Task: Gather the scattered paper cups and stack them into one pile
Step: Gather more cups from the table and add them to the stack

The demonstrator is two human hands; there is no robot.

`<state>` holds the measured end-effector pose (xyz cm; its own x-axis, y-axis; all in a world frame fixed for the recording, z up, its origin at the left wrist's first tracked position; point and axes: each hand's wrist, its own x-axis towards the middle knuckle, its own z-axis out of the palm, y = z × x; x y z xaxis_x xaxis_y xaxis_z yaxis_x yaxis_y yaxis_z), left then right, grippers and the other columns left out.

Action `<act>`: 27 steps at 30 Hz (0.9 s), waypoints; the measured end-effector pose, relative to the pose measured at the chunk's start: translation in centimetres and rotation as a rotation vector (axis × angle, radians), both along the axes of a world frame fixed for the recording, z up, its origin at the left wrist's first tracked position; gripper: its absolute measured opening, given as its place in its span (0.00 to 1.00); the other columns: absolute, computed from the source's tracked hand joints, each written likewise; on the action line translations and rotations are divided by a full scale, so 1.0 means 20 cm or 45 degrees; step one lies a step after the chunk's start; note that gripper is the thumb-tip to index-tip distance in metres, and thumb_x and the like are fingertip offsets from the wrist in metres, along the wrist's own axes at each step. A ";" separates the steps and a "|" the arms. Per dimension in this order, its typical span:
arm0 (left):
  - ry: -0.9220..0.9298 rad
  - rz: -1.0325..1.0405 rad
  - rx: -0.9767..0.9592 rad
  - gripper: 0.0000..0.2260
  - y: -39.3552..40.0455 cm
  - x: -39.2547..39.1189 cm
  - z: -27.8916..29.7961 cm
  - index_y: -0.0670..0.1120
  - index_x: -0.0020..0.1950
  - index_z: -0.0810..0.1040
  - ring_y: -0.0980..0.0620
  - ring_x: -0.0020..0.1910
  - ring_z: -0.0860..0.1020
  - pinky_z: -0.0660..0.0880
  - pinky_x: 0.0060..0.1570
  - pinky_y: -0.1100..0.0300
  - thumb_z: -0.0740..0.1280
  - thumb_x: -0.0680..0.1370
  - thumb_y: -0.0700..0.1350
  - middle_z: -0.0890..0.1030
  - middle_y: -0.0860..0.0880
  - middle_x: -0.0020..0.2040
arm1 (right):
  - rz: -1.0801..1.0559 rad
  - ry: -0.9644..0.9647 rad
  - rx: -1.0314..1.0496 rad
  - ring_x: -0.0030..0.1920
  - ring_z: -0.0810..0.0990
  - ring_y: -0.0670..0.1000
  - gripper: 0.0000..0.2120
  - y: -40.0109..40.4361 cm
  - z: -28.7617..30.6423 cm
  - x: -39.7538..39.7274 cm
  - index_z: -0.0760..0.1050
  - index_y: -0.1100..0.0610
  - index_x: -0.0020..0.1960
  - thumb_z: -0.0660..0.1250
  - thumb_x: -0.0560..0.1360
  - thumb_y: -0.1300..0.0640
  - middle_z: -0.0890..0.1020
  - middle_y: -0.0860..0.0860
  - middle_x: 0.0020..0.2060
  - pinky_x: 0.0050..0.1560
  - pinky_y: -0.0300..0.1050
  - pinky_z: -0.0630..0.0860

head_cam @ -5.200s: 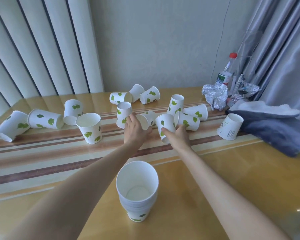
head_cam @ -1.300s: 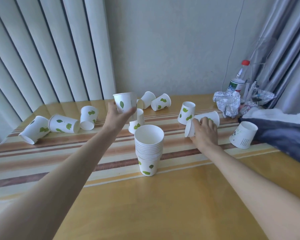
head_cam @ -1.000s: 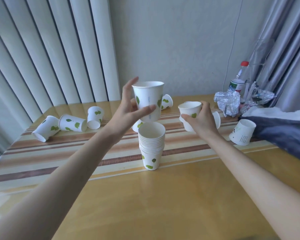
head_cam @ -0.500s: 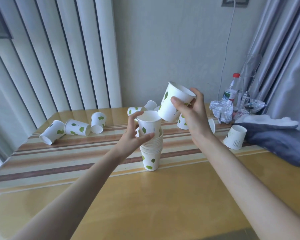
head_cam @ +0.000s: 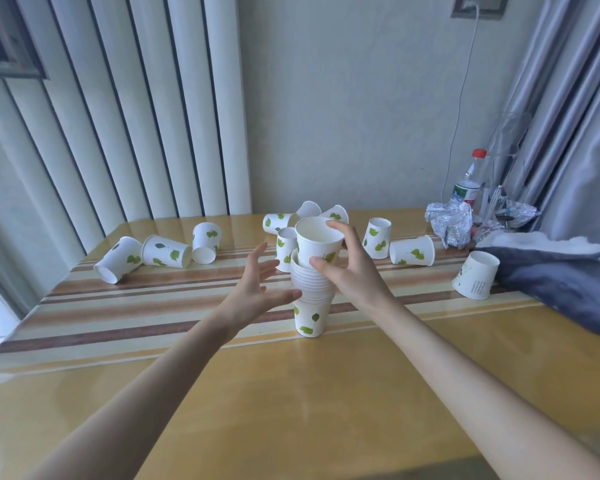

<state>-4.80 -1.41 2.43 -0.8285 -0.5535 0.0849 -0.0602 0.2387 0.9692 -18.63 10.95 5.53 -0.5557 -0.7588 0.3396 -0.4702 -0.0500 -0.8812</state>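
The right hand (head_cam: 352, 271) grips the top cup (head_cam: 317, 242) seated in the stack (head_cam: 312, 296) on the striped table (head_cam: 153, 306) — the left hand (head_cam: 257, 292), fingers spread, holds nothing beside it.

wall (head_cam: 343, 98): pale, plain | blinds (head_cam: 118, 116): vertical | curtain (head_cam: 568, 98): grey | table (head_cam: 291, 393): glossy wood
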 end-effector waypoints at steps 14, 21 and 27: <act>-0.028 0.286 -0.152 0.28 -0.30 -0.29 0.04 0.45 0.72 0.61 0.48 0.66 0.69 0.67 0.58 0.58 0.67 0.75 0.40 0.70 0.45 0.67 | -0.225 -0.002 0.090 0.63 0.67 0.42 0.19 -0.06 -0.07 -0.28 0.67 0.52 0.69 0.60 0.78 0.52 0.69 0.45 0.63 0.60 0.34 0.61; -0.464 0.296 -0.448 0.44 -0.52 -0.68 0.01 0.49 0.76 0.53 0.42 0.71 0.63 0.62 0.67 0.50 0.75 0.68 0.53 0.60 0.42 0.72 | -0.633 0.426 0.576 0.67 0.64 0.61 0.31 -0.31 -0.07 -0.81 0.59 0.58 0.71 0.66 0.74 0.49 0.65 0.59 0.67 0.62 0.52 0.65; -0.632 0.196 -0.476 0.40 -0.62 -0.82 -0.09 0.52 0.73 0.59 0.41 0.65 0.68 0.67 0.65 0.45 0.76 0.67 0.51 0.69 0.41 0.68 | -0.656 0.524 0.920 0.73 0.59 0.62 0.35 -0.47 -0.14 -1.07 0.51 0.46 0.76 0.64 0.74 0.43 0.54 0.60 0.75 0.70 0.54 0.58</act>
